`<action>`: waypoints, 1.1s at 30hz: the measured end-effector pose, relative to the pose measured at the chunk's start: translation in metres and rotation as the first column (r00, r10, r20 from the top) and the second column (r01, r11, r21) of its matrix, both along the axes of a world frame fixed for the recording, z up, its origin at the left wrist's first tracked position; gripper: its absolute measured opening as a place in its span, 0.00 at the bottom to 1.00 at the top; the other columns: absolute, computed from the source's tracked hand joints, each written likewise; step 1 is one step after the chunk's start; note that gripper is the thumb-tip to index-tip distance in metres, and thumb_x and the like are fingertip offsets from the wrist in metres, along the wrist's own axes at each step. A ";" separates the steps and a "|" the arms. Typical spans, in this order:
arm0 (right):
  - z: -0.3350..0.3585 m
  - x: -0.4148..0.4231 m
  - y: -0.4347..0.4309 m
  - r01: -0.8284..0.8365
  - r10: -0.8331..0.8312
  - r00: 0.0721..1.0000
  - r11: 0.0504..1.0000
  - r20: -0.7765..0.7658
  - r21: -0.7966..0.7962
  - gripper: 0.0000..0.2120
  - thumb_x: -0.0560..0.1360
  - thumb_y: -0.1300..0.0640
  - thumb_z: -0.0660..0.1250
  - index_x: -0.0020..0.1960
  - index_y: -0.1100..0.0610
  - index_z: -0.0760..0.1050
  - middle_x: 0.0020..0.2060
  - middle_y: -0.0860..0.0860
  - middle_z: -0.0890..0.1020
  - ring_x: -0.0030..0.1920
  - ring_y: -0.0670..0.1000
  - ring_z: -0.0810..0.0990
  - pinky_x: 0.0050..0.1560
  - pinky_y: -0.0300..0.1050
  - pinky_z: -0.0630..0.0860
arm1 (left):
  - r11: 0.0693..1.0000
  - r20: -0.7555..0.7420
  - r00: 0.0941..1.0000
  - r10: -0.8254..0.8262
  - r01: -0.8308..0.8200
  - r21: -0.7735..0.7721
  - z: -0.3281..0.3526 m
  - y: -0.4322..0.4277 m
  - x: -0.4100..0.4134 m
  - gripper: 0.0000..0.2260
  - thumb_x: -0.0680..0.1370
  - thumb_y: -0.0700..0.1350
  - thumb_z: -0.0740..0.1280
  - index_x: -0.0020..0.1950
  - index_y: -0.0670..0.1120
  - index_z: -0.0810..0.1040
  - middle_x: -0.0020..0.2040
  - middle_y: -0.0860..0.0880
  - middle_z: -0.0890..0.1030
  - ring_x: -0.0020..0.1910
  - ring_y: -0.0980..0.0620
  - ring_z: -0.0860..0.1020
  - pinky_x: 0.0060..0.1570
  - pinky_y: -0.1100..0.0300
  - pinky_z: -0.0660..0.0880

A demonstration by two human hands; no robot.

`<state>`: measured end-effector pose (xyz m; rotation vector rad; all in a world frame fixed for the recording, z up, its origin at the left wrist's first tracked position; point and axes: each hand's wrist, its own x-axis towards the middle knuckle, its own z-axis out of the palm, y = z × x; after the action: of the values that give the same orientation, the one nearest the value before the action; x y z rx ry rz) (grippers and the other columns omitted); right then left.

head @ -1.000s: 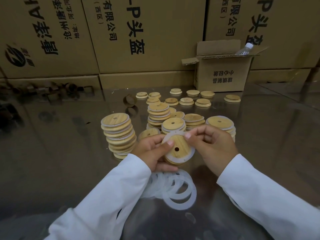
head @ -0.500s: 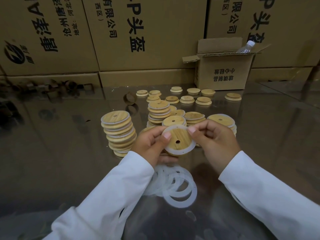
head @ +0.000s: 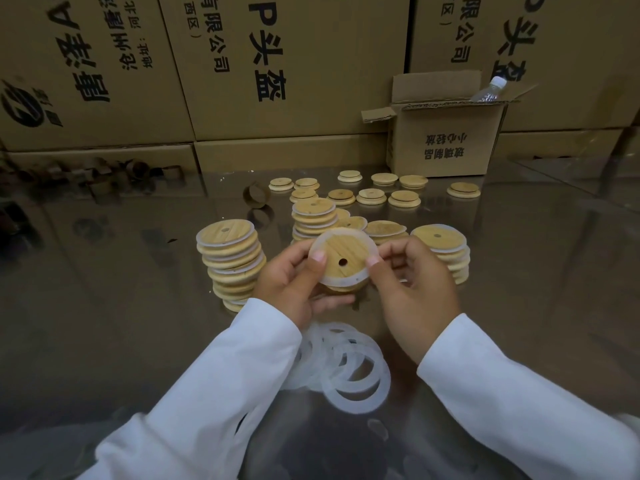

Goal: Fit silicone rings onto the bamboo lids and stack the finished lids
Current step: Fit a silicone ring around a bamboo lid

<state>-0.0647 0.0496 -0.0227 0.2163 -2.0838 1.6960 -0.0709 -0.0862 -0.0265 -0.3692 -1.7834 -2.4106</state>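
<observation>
Both hands pinch one bamboo lid with silicone ring, held above the table.
Left hand grips its left rim, right hand its right rim; loose rings lie below near table's front edge, finished stacks behind.

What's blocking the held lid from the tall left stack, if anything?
Nothing visible. The lid is gripped by the left hand and right hand, just right of the stack. The stack's top is uncovered; only the left hand itself lies between them.

Head-worn wide-angle view, facing forward and down, close over the table
</observation>
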 end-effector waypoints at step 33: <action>0.002 0.004 0.006 -0.056 0.052 0.995 0.997 0.083 0.049 0.04 0.71 0.56 0.71 0.38 0.50 0.77 0.36 0.46 0.82 0.36 0.49 0.82 0.44 0.50 0.81 | 0.988 -0.012 0.999 0.046 -0.047 -0.146 -0.006 -0.010 -0.009 0.14 0.66 0.34 0.72 0.47 0.47 0.77 0.37 0.52 0.84 0.39 0.53 0.82 0.38 0.59 0.80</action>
<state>-0.0611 0.0559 -0.0203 0.2240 -2.2014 1.7111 -0.0799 -0.0965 -0.0327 -0.3478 -1.9488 -2.2504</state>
